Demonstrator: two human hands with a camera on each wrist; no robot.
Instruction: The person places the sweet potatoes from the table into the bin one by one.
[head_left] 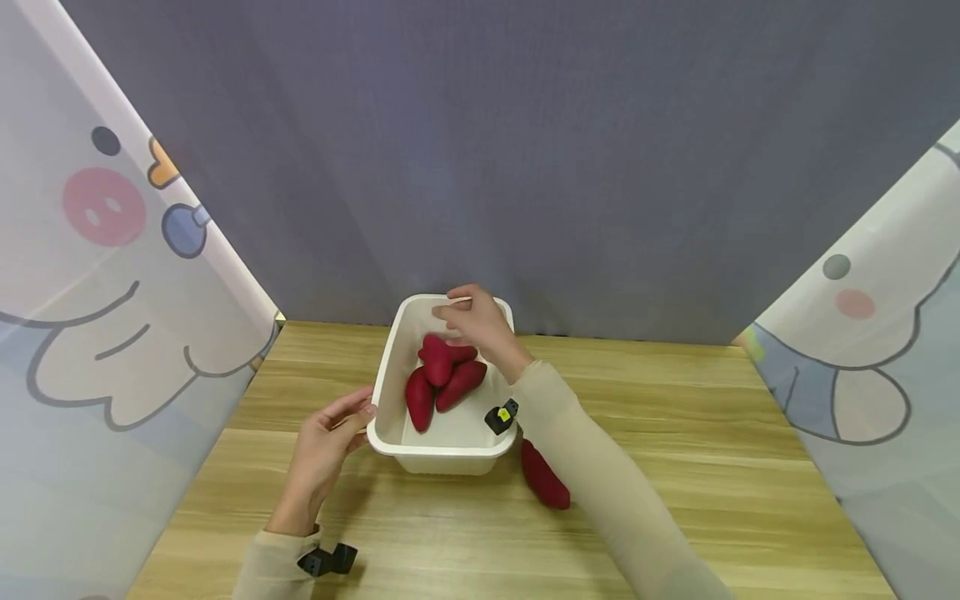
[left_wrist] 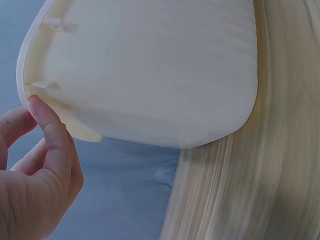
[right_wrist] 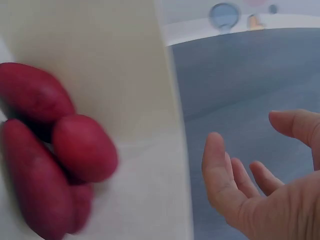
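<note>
A white plastic bin (head_left: 386,392) stands on the table with several dark red sweet potatoes (head_left: 461,385) piled inside. At its near left corner my left hand (head_left: 324,450) pinches the rim between thumb and fingers; the left wrist view shows the fingertips (left_wrist: 42,107) right at the rim's edge. My right hand (head_left: 483,325) hovers over the bin's far right part. Its thumb and fingers are spread apart with nothing between them in the right wrist view. Another sweet potato (head_left: 543,477) lies on the table right of the bin, partly covered by the right sleeve.
The wooden table (head_left: 420,542) ends at a grey curtain (head_left: 480,167) just behind the bin. Printed cartoon sheets (head_left: 75,333) hang at the left and right sides. A black wrist camera (head_left: 327,561) sits on the left sleeve.
</note>
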